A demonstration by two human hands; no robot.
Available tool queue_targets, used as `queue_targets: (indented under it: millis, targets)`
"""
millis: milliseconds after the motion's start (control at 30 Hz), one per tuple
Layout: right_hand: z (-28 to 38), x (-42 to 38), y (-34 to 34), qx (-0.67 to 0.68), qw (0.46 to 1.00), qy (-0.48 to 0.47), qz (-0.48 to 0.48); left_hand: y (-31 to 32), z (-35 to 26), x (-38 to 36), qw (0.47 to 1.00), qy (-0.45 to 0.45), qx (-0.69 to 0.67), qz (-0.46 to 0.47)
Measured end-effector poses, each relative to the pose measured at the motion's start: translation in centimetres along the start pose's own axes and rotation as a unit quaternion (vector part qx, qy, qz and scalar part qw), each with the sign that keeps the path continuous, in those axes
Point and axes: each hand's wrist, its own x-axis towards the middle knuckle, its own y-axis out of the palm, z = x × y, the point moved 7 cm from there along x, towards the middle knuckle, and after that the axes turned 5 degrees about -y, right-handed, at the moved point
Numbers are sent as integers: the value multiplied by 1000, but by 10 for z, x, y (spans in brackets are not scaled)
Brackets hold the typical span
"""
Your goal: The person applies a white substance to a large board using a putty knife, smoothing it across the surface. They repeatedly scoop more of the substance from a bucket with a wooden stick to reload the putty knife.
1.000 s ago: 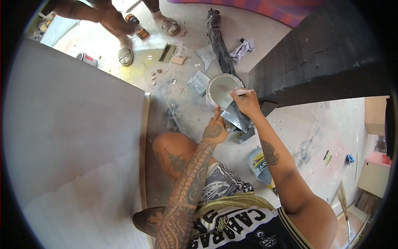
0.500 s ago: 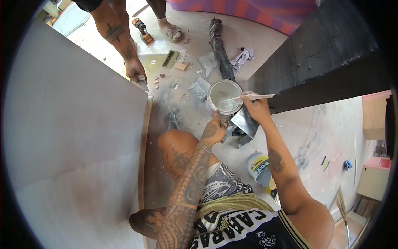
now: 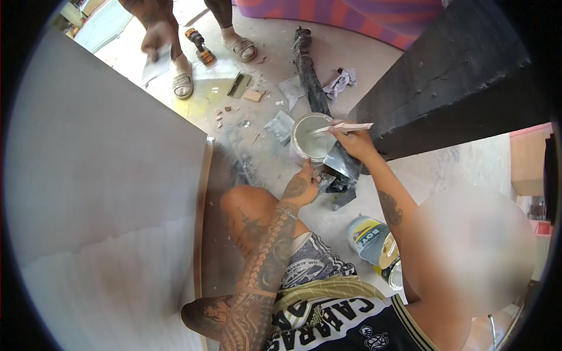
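Observation:
An open round can point(image 3: 295, 153) stands in front of me with a pale, wet-looking material inside. My left hand point(image 3: 304, 182) grips its near rim and side, though some of the fingers are hidden under it. My right hand point(image 3: 355, 142) is closed around a pale flat stick point(image 3: 358, 126), whose lower end reaches into the can and the material there. Below my right wrist, a shiny sheet-metal piece point(image 3: 342, 163) leans beside the can, with a dark box-like piece point(image 3: 343, 199) near it.
A large grey panel point(image 3: 111, 175) rises at my left and a black beam point(image 3: 451, 88) at my right. Labelled tins point(image 3: 366, 237) stand by my right side. An orange drill point(image 3: 201, 47) lies ahead, near another person's sandalled foot point(image 3: 182, 82). Black wrapped plastic point(image 3: 310, 70) lies beyond the can.
My right hand and the stick have shifted slightly left over the can. The other person's hand has lifted away from the panel's edge. A blurred round shape now covers my right shoulder area.

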Motion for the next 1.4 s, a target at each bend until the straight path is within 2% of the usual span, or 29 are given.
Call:
queue_targets:
  millis: [33,133,167,267,467,567,667,767,967,1100,1200,1300,1400]
  targets:
    - [-7,2,10,-14,1000,13,9,2,1,1,1000,-1,27,6]
    - [2,11,26,-16,995,-92,31,6,6,6,998,-7,59,7]
    - [-1,15,31,26,994,-79,69,7,9,8,998,-15,55,11]
    - [2,20,39,24,981,-76,180,12,14,11,998,-45,34,34]
    - [32,25,52,-81,939,-162,292,24,20,17,994,-42,100,29]
    - [33,29,47,-77,946,-161,269,14,13,12,995,-44,90,26]
    - [30,32,26,-66,972,-65,216,4,4,7,996,-60,36,58]
    - [33,26,-10,-52,992,-24,114,-8,2,3,999,-31,-33,26]
    - [125,-14,-102,40,997,-59,-15,-26,31,12,977,-87,-174,-87]
    - [163,-46,-151,70,990,-87,-88,-29,43,21,933,-102,-315,-143]
    - [179,-76,-179,60,986,-63,-140,-21,56,32,867,-157,-461,-99]
    - [164,-101,-187,91,983,0,-158,-23,35,25,772,-156,-615,-41]
    - [130,-120,-167,101,980,62,-158,-22,26,25,744,-141,-653,14]
